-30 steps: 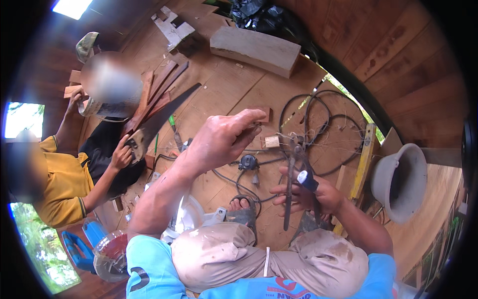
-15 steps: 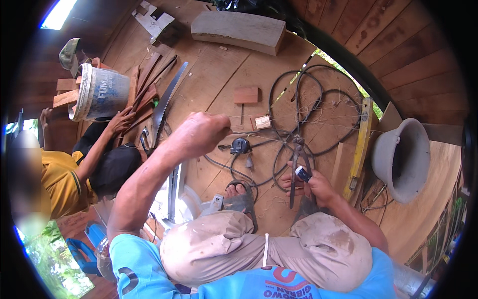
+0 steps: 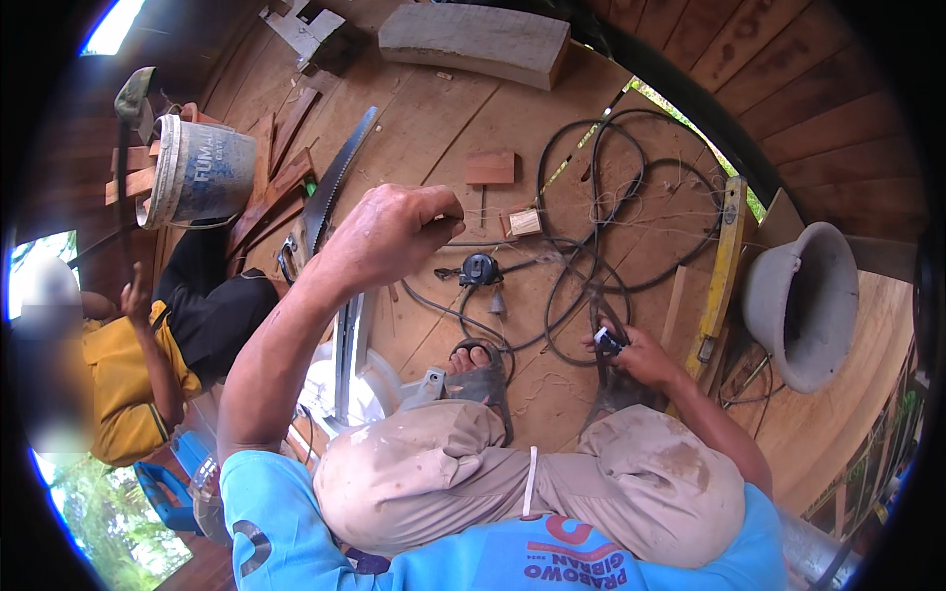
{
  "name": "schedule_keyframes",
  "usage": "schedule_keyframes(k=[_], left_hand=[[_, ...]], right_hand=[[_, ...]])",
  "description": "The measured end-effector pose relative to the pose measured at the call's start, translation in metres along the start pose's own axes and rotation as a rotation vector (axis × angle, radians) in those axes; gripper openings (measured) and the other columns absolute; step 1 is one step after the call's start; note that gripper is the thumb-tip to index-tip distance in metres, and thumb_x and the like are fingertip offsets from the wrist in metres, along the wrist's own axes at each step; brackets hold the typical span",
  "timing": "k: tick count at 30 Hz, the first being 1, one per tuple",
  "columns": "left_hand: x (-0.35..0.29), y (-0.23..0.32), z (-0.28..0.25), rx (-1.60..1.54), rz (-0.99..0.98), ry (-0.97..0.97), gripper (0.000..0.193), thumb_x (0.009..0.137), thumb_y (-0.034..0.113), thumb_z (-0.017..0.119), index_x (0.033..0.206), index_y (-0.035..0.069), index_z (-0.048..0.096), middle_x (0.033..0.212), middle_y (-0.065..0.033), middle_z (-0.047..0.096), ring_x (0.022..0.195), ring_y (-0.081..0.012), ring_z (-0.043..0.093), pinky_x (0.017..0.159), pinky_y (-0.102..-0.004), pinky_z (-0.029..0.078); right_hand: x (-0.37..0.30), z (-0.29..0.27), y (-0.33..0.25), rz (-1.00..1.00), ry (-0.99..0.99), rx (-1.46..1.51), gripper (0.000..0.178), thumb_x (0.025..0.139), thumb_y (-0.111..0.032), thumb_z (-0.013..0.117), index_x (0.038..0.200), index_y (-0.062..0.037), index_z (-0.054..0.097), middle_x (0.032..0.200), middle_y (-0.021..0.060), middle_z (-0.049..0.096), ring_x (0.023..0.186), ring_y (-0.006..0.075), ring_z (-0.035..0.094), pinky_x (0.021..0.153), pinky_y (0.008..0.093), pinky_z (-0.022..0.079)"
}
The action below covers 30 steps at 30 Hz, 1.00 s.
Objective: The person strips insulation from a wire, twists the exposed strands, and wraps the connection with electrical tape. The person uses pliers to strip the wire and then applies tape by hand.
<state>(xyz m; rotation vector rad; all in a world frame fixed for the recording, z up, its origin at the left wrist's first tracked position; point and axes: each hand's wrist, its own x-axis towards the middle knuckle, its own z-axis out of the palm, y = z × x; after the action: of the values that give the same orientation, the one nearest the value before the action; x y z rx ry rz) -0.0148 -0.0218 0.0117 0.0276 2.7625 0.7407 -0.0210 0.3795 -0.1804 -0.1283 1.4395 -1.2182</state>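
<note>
My left hand (image 3: pixel 399 231) is raised over the floorboards, fingers closed. What it pinches is too fine to make out, though thin pale string (image 3: pixel 631 212) stretches across the boards nearby. Low by my right foot, my right hand (image 3: pixel 639 357) is closed around dark metal pincers (image 3: pixel 603 317). A small dark and white cylinder (image 3: pixel 608 341) is also in that hand. Between my hands lie a black round case (image 3: pixel 480 269) and a grey cone-shaped weight (image 3: pixel 497 301). Beyond them are a reddish wood block (image 3: pixel 490 167) and a small pale-faced block (image 3: pixel 522 223).
Black cable (image 3: pixel 645 163) lies coiled ahead. A yellow spirit level (image 3: pixel 727 261) and grey bowl-shaped vessel (image 3: pixel 803 307) stand right. Left are a handsaw (image 3: pixel 340 177), a bucket of wood offcuts (image 3: pixel 212 177) and a person in yellow (image 3: pixel 128 369). A thick beam (image 3: pixel 473 44) lies far off.
My right hand has shifted slightly right, and the pincers have turned and dropped lower. My left hand stays closed, a little higher. The person at left has drawn an arm back from the wood strips.
</note>
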Motion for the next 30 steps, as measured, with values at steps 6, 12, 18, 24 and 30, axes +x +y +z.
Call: schedule_keyframes(k=[6, 12, 18, 24, 30], left_hand=[[0.002, 0.017, -0.006, -0.015, 0.091, -0.07, 0.011, 0.094, 0.012, 0.075, 0.1, 0.004, 0.071, 0.081, -0.0144, 0.072, 0.079, -0.0327, 0.073, 0.07, -0.0412, 0.055], [0.015, 0.047, -0.009, -0.075, 0.208, -0.06, 0.01, 0.093, 0.007, 0.074, 0.102, 0.004, 0.07, 0.079, -0.0126, 0.072, 0.07, -0.0271, 0.073, 0.065, -0.0388, 0.055], [0.016, 0.068, -0.036, -0.185, 0.098, -0.115, 0.02, 0.087, 0.013, 0.076, 0.104, 0.005, 0.069, 0.083, -0.0187, 0.073, 0.079, -0.0389, 0.073, 0.069, -0.0451, 0.055], [0.012, 0.038, -0.052, 0.036, 0.151, -0.135, 0.007, 0.091, 0.004, 0.074, 0.097, 0.002, 0.07, 0.082, -0.0132, 0.07, 0.075, -0.0312, 0.071, 0.069, -0.0401, 0.055], [0.006, -0.028, -0.057, 0.32, 0.005, 0.043, 0.009, 0.095, 0.01, 0.068, 0.101, 0.004, 0.069, 0.093, -0.0194, 0.073, 0.091, -0.0394, 0.072, 0.079, -0.0493, 0.055]], right_hand=[[-0.006, 0.004, -0.04, -0.175, 0.17, 0.121, 0.035, 0.105, -0.011, 0.049, 0.134, -0.0016, 0.065, 0.134, 0.0106, 0.067, 0.117, 0.0181, 0.066, 0.101, 0.033, 0.053], [0.014, 0.037, -0.138, -0.677, -0.115, 0.126, 0.057, 0.097, -0.004, 0.042, 0.154, -0.0028, 0.043, 0.141, 0.012, 0.056, 0.127, 0.0185, 0.053, 0.113, 0.0358, 0.039], [0.029, 0.063, -0.183, -0.69, -0.231, 0.196, 0.03, 0.101, -0.008, 0.05, 0.128, -0.0019, 0.061, 0.101, 0.0023, 0.062, 0.085, 0.0081, 0.058, 0.079, 0.0266, 0.052], [0.015, 0.041, -0.151, -0.552, -0.178, 0.381, 0.021, 0.109, -0.017, 0.054, 0.118, -0.0009, 0.064, 0.096, 0.0033, 0.068, 0.078, 0.009, 0.065, 0.071, 0.0278, 0.056], [0.002, 0.016, -0.116, -0.569, 0.001, 0.389, 0.027, 0.11, -0.02, 0.054, 0.096, -0.0016, 0.067, 0.082, 0.006, 0.065, 0.071, 0.0147, 0.066, 0.067, 0.0312, 0.055]])
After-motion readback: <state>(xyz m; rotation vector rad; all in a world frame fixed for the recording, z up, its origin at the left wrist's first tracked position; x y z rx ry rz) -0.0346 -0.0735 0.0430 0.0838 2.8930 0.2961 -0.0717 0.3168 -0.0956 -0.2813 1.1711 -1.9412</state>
